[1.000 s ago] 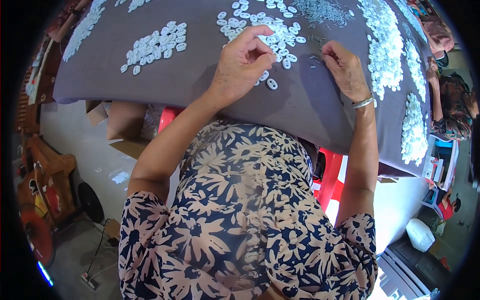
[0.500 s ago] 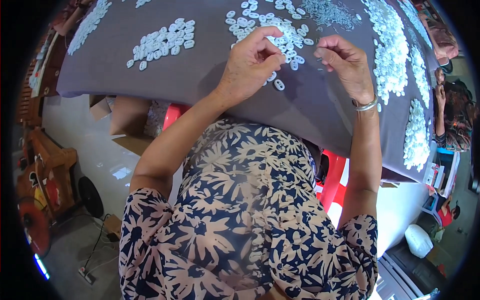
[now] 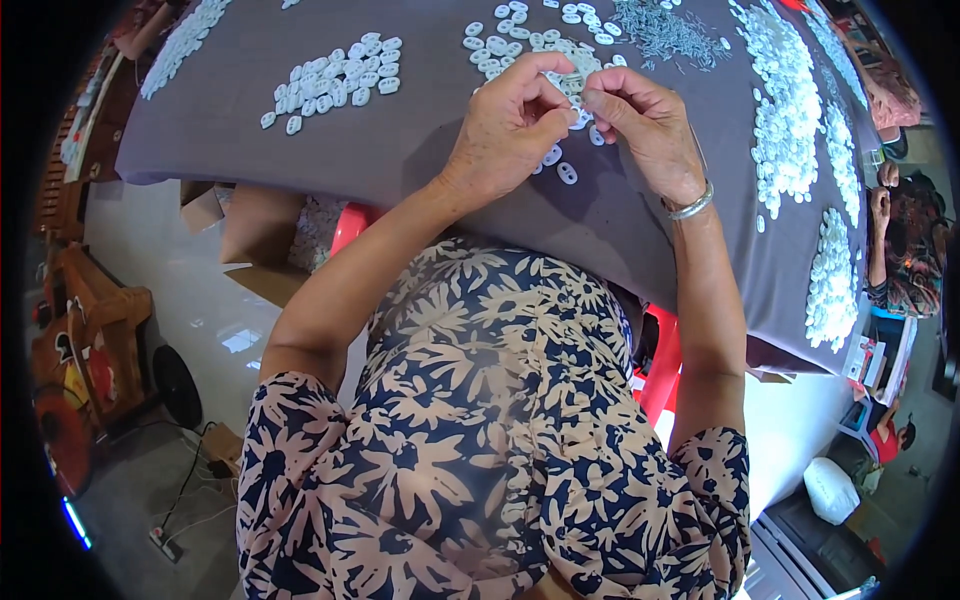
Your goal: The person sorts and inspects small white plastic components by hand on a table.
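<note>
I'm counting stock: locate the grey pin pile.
In the head view, the grey pin pile lies at the top, right of centre, beyond the right hand, left of the long white heap.

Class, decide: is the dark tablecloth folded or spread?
Spread: the tablecloth lies wide and flat, with separate heaps of white pieces resting across it.

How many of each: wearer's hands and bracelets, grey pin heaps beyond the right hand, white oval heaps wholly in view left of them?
Bare left hand, right hand: 2
Silver-coloured bracelet: 1
Slim grey pin heap: 1
White two-holed oval piece heap: 1
Total: 5
</note>
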Tool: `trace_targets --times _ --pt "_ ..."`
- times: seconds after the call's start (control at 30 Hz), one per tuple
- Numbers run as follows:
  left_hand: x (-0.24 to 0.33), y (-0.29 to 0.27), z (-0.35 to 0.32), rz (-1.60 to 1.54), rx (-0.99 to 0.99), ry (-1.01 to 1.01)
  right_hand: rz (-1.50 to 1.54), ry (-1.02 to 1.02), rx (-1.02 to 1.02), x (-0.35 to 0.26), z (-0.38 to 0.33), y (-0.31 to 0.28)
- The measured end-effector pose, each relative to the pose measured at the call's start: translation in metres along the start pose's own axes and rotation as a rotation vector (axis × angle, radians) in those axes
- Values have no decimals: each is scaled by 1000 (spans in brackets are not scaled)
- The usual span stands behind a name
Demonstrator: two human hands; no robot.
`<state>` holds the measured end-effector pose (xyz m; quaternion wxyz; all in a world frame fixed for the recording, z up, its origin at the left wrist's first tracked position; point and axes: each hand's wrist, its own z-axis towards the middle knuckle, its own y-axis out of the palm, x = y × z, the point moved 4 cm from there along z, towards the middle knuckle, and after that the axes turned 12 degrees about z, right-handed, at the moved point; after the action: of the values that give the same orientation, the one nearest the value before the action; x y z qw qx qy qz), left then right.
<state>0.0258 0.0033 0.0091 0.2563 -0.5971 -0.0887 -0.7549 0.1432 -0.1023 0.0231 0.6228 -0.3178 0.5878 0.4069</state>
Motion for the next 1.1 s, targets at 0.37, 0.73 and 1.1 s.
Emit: trace_targets --times 0.37,0.73,1.1 --pt "0 -1 0 14 -20 21 -40 -2 -28 1 -1 0" --pt "0 2 -4 7 48 12 -116 -5 -33 1 -3 2" --pt "-8 6 -6 -59 145 -32 -168 -38 10 4 -3 11"
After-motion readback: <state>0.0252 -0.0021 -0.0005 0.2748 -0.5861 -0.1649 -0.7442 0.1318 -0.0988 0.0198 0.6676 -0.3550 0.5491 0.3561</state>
